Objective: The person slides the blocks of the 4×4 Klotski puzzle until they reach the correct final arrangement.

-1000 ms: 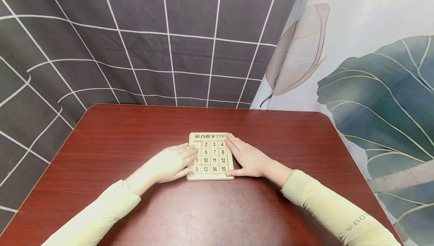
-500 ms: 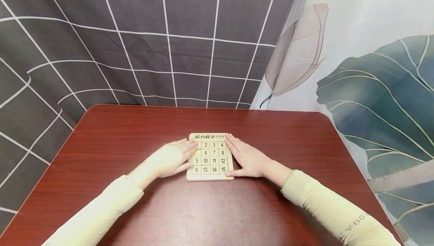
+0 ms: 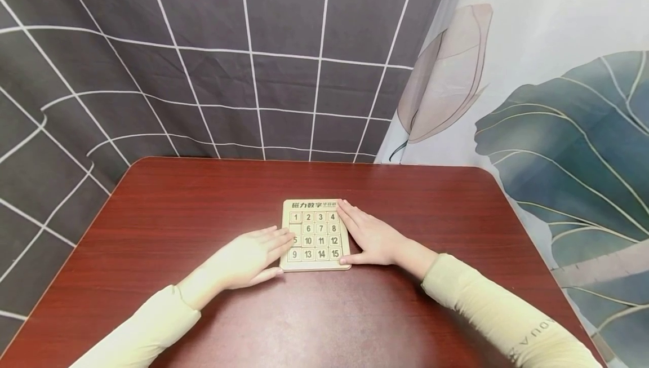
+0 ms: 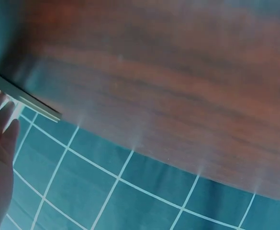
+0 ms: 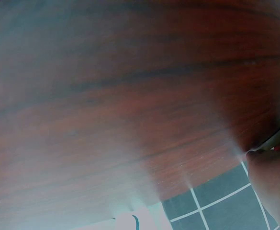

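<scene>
A pale number slide puzzle with dark printed characters along its top lies flat in the head view. Its numbered tiles stand in rows, with a vacant cell in the left column below tile 1. Fingers of my left hand lie straight over the left border, their tips on tile 5 and partly covering it. The left thumb is spread near the lower left corner. My right hand rests against the right border, fingers straight at the upper corner, thumb on the lower one. Both wrist views show only part of a hand and the puzzle's edge.
The puzzle lies on a reddish-brown wooden table with rounded far corners. Behind it hangs a dark cloth with a white grid. At the right is a pale curtain printed with large leaves.
Tile 1 has gone up into the top left cell, leaving the cell below it vacant. My left hand has since moved down the left column to tile 5. The right hand stays put.
</scene>
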The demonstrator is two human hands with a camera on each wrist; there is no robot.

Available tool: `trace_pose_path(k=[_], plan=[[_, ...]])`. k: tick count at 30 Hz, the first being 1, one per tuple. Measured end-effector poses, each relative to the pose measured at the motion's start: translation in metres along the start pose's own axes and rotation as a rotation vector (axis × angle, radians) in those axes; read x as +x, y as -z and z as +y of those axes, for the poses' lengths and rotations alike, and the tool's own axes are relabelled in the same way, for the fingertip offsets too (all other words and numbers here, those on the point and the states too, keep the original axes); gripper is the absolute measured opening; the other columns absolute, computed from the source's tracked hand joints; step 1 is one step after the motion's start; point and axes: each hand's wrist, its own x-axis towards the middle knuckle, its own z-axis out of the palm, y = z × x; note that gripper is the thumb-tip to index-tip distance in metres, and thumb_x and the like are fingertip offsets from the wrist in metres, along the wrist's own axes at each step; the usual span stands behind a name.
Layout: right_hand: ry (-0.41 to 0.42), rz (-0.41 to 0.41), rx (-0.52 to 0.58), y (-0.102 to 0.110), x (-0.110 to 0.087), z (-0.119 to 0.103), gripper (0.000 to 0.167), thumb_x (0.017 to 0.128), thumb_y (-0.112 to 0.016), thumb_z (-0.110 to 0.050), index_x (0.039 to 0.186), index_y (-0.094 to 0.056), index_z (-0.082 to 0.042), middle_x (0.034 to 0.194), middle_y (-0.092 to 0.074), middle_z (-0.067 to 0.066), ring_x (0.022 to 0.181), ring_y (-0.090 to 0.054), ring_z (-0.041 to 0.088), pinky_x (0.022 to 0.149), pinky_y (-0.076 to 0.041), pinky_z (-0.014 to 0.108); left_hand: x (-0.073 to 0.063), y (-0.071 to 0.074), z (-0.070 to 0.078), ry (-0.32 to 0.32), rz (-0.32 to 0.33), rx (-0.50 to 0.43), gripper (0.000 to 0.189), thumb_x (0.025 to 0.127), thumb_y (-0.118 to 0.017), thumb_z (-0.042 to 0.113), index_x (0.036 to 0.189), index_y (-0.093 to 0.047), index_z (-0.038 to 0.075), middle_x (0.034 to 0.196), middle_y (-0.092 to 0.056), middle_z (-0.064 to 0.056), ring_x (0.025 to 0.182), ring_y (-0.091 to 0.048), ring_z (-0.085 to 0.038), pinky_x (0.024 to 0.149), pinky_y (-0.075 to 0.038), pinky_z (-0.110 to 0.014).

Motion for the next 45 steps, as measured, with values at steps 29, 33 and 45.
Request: trace_pose_path(k=[29,33,45], plan=[[-0.003,-0.004,0.008,0.000,0.000,0.001,0.114,0.092,-0.070,-0.065,0.165,-0.021,0.008,0.177,-0.015,0.025,0.165,-0.020,0.039,0.132,-0.033,0.052,-0.012,0.003,0.007,-0.079,0.066,-0.049,0.055,0.097,-0.073,0.039,0.135,-0.070,-0.001,0.141,-0.071,-0.014,0.133,-0.068,-0.026,0.114,-0.056,-0.042],[-0.003,-0.003,0.013,0.000,0.000,0.000,0.115,0.092,-0.070,-0.065,0.165,-0.021,0.008,0.176,-0.015,0.025,0.165,-0.021,0.040,0.131,-0.034,0.052,-0.007,0.001,0.004,-0.035,0.038,-0.020,0.060,0.097,-0.074,0.042,0.138,-0.068,-0.001,0.143,-0.069,-0.015,0.134,-0.068,-0.028,0.116,-0.054,-0.042],[-0.013,-0.014,0.012,0.000,0.001,0.001,0.115,0.092,-0.070,-0.065,0.166,-0.020,0.007,0.177,-0.014,0.023,0.165,-0.020,0.038,0.131,-0.034,0.052,0.000,0.000,0.009,-0.050,0.045,-0.004,0.059,0.097,-0.073,0.043,0.137,-0.069,0.000,0.144,-0.069,-0.015,0.135,-0.067,-0.028,0.116,-0.054,-0.042]])
